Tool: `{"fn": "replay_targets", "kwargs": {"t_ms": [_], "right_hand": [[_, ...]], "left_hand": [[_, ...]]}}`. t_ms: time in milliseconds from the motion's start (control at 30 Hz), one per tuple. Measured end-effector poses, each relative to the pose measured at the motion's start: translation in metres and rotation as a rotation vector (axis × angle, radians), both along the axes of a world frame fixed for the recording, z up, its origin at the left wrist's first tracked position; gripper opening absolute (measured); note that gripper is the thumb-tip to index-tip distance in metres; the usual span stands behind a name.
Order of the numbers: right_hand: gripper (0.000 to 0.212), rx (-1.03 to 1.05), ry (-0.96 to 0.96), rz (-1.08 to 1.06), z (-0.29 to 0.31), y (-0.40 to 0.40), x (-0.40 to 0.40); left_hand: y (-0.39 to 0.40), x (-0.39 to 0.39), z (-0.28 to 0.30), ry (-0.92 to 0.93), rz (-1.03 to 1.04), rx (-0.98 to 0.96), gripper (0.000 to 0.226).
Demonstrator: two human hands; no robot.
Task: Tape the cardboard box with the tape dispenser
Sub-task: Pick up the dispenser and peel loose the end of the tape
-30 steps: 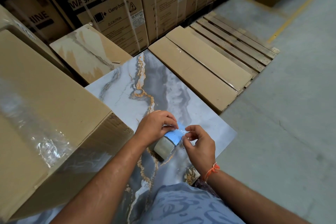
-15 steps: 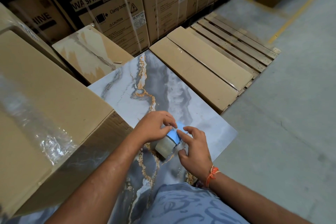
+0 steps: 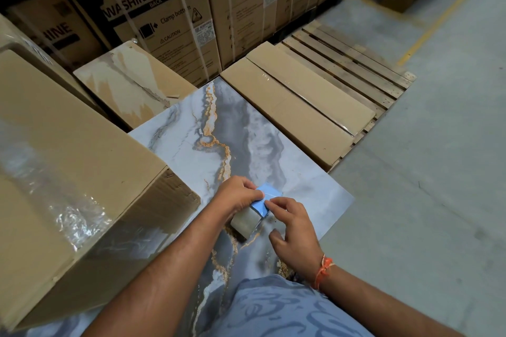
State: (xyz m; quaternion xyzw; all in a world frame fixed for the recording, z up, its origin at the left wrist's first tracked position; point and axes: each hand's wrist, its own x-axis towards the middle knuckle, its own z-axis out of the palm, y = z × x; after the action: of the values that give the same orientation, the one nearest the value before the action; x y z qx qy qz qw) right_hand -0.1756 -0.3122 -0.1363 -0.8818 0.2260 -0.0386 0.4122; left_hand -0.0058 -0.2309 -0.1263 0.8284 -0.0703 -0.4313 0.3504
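A roll of clear packing tape (image 3: pixel 245 223) with a blue leader tab (image 3: pixel 265 198) rests on a marble-patterned slab (image 3: pixel 191 128). My left hand (image 3: pixel 238 195) grips the roll from above and pinches the blue tab. My right hand (image 3: pixel 294 223) touches the blue tab with thumb and forefinger, its other fingers spread. A large cardboard box (image 3: pixel 68 161) with wrinkled clear tape on top stands at the left, close to my left forearm. No dispenser frame is visible around the roll.
Two long flat cartons (image 3: pixel 295 107) lie on a wooden pallet (image 3: pixel 353 63) beyond the slab. Tall washing machine cartons (image 3: pixel 158 16) line the back. A torn cardboard box (image 3: pixel 128 82) sits behind the slab. Bare concrete floor (image 3: pixel 424 186) spreads to the right.
My right hand drew back from the stretched blue tab onto the roll, then shifted right; it now pinches the tab's tip again. The left hand has stayed on the roll.
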Motion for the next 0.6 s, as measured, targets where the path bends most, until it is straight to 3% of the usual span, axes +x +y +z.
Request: {"fn": "replay_targets", "kwargs": {"t_ms": [167, 267, 333, 467, 600], "right_hand": [[0.044, 0.297, -0.034, -0.253, 0.005, -0.003, 0.001], [0.036, 0.379, -0.078, -0.34, 0.006, -0.006, -0.003], [0.033, 0.424, -0.073, -0.362, 0.005, -0.008, -0.005], [0.032, 0.451, -0.09, -0.387, 0.003, -0.009, -0.006], [0.031, 0.438, -0.09, -0.321, 0.004, -0.015, -0.013]], "left_hand": [[0.007, -0.004, -0.001, 0.017, 0.046, -0.055, 0.037], [0.013, -0.011, -0.006, 0.012, 0.071, -0.091, 0.052], [0.017, -0.019, -0.003, -0.023, 0.053, -0.116, 0.049], [0.022, -0.032, 0.003, -0.214, -0.032, -0.121, 0.036], [0.024, -0.052, 0.011, -0.535, -0.18, -0.016, 0.034]]}}
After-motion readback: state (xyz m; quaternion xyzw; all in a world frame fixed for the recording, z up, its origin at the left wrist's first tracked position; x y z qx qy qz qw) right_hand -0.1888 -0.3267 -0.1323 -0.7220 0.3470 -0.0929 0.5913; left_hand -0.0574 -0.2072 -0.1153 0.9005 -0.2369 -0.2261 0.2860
